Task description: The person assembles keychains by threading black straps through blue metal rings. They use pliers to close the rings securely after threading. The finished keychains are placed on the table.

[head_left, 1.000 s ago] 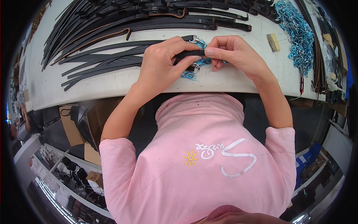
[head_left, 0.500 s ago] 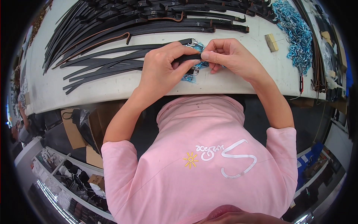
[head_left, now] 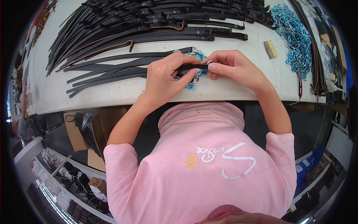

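Above the near part of the table, my left hand (head_left: 164, 77) pinches a black strap (head_left: 198, 67) between thumb and fingers close to its right end. My right hand (head_left: 235, 70) is closed at that same end, thumb and forefinger on a silver metal ring (head_left: 210, 62) standing up there. Whether the ring passes through the strap is hidden by the fingers. Under and behind the hands lie metal fittings in blue plastic film (head_left: 201, 56). Several flat black straps (head_left: 115, 59) fan out to the left, partly covered by my left hand.
Rows of dark straps (head_left: 130, 26) fill the far side of the white table (head_left: 48, 99). At the right are a heap of blue-wrapped chain and rings (head_left: 294, 41), a small wooden block (head_left: 270, 49) and hanging brown straps (head_left: 319, 80). A cardboard box (head_left: 99, 128) stands below the table.
The silver ring now shows upright at the strap's end by my right fingertips. More of the strap shows between my hands. The whole view has shifted slightly.
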`<control>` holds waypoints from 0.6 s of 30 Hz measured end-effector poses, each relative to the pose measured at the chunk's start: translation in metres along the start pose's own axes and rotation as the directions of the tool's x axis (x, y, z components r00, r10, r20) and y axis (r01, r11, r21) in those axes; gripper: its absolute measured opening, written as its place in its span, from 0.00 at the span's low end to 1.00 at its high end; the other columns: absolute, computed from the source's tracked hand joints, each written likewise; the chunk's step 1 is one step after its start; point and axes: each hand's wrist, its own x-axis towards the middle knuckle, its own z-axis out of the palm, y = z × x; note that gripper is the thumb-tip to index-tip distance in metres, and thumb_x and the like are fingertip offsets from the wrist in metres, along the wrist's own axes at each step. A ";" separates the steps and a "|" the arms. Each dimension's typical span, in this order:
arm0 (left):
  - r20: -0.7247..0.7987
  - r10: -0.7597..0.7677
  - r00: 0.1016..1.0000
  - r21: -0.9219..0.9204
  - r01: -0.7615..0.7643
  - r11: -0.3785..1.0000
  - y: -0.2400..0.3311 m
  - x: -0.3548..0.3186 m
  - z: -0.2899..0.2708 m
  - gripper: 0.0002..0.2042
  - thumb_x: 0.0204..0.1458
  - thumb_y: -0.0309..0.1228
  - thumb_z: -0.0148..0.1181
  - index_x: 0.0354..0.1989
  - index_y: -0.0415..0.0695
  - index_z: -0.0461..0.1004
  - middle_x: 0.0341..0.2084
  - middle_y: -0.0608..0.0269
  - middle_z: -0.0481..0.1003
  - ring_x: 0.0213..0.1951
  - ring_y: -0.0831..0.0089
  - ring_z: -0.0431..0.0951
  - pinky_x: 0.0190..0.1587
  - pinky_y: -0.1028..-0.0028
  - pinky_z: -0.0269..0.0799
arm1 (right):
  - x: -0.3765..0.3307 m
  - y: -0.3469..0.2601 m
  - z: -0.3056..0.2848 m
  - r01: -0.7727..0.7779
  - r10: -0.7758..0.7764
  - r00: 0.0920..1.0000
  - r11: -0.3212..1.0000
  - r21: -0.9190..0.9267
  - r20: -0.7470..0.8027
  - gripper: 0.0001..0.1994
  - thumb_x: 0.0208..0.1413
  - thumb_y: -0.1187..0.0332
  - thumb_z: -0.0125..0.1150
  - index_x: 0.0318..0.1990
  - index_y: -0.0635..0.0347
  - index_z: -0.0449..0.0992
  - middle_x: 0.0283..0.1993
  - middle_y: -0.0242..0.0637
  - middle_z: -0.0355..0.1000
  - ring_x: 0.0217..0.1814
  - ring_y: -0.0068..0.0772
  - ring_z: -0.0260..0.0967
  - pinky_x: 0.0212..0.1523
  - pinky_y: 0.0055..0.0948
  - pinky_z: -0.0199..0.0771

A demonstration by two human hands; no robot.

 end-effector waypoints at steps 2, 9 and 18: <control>-0.020 0.021 1.000 -0.007 -0.021 1.000 -0.001 -0.001 0.002 0.09 0.48 0.26 0.71 0.39 0.43 0.82 0.28 0.66 0.80 0.21 0.77 0.72 0.21 0.78 0.63 | 0.000 0.002 -0.001 -0.005 0.005 1.000 1.000 -0.004 0.006 0.13 0.64 0.63 0.64 0.47 0.65 0.79 0.35 0.31 0.77 0.36 0.18 0.74 0.44 0.20 0.78; -0.014 -0.005 1.000 -0.003 0.005 1.000 0.000 0.000 0.002 0.09 0.48 0.26 0.71 0.39 0.43 0.82 0.28 0.66 0.80 0.21 0.78 0.72 0.21 0.78 0.63 | 0.002 0.002 -0.001 -0.016 0.016 1.000 1.000 0.008 -0.014 0.14 0.63 0.63 0.65 0.47 0.66 0.79 0.35 0.31 0.77 0.36 0.17 0.74 0.42 0.19 0.79; -0.013 0.051 0.999 0.037 -0.050 0.998 0.000 -0.001 0.005 0.10 0.47 0.25 0.71 0.40 0.43 0.82 0.30 0.66 0.81 0.24 0.78 0.75 0.22 0.79 0.63 | 0.001 0.000 0.002 -0.021 0.020 1.000 0.993 -0.113 -0.010 0.13 0.64 0.64 0.63 0.48 0.65 0.78 0.36 0.30 0.76 0.38 0.17 0.73 0.43 0.21 0.78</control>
